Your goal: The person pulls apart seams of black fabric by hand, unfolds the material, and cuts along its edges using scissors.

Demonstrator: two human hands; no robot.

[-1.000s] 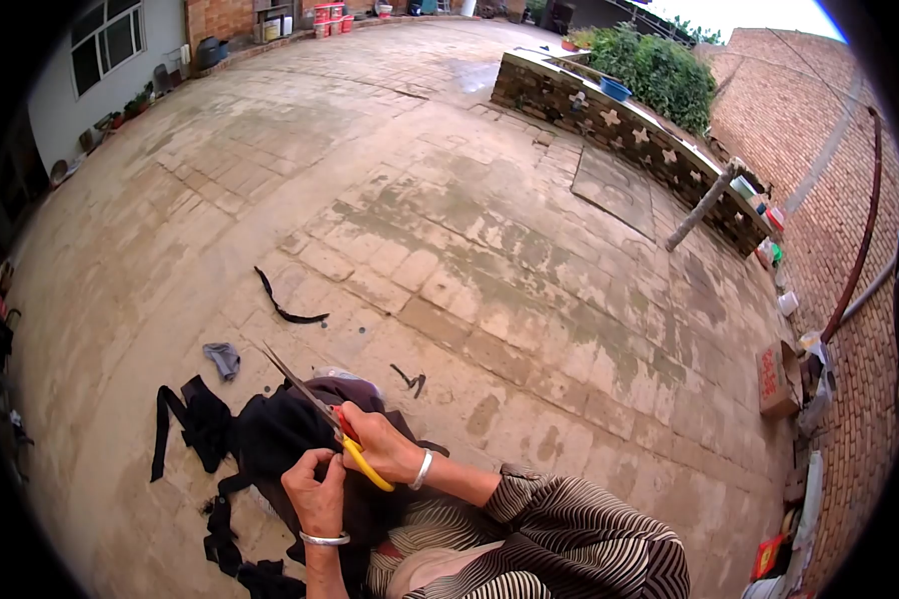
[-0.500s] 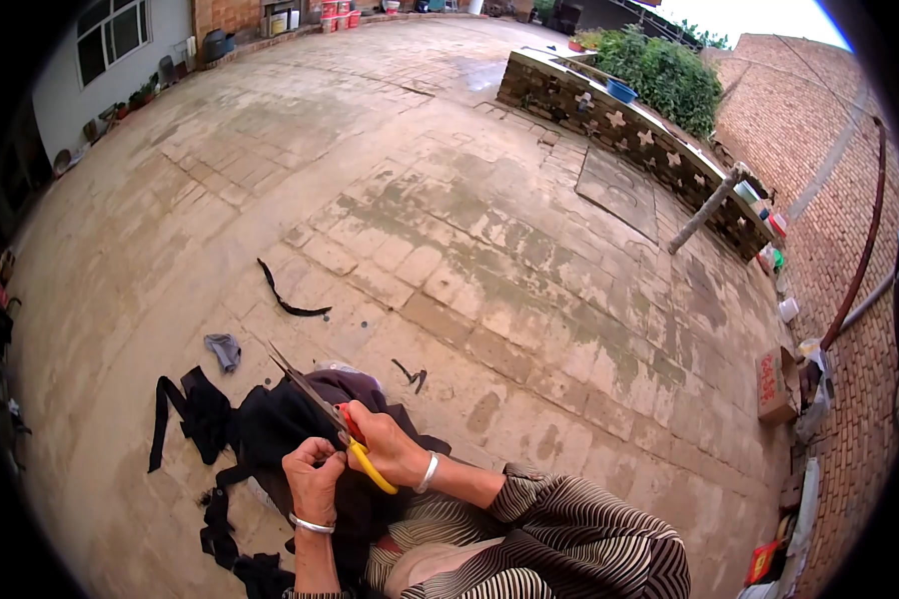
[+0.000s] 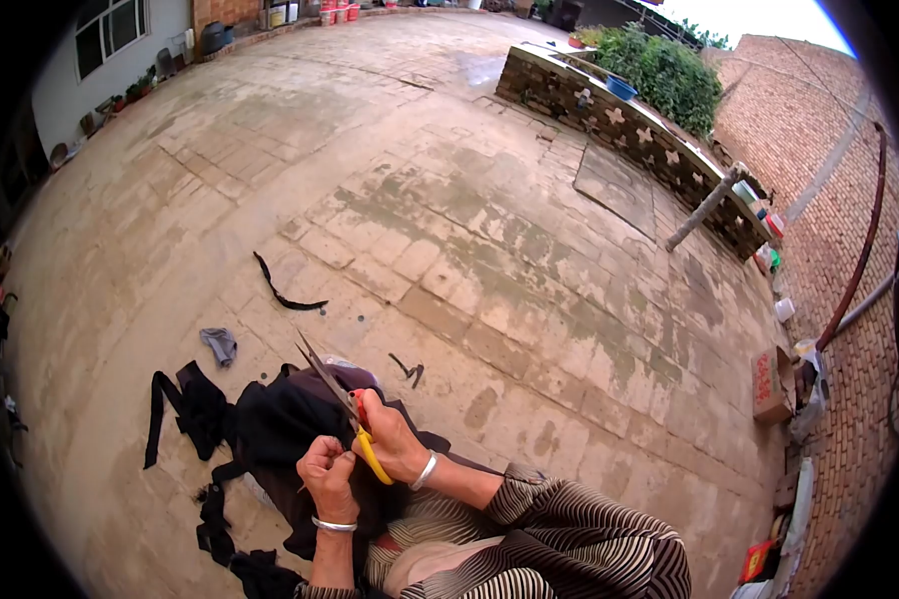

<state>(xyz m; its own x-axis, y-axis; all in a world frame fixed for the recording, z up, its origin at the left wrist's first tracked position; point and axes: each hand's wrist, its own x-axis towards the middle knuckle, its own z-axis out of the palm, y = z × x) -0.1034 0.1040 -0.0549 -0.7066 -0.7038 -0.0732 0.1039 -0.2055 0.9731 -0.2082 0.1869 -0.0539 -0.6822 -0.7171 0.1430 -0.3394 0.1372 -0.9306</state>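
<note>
yellow-and-red scissors (image 3: 338, 391) are grasped by the right hand (image 3: 392, 441) in the frame's lower centre-left, over black cloth (image 3: 280, 417); the left hand (image 3: 328, 481) is pinched together, on what cannot be told.

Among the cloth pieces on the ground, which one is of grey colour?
The small crumpled grey piece, just above the wide black piece in the picture; the others are black.
</note>
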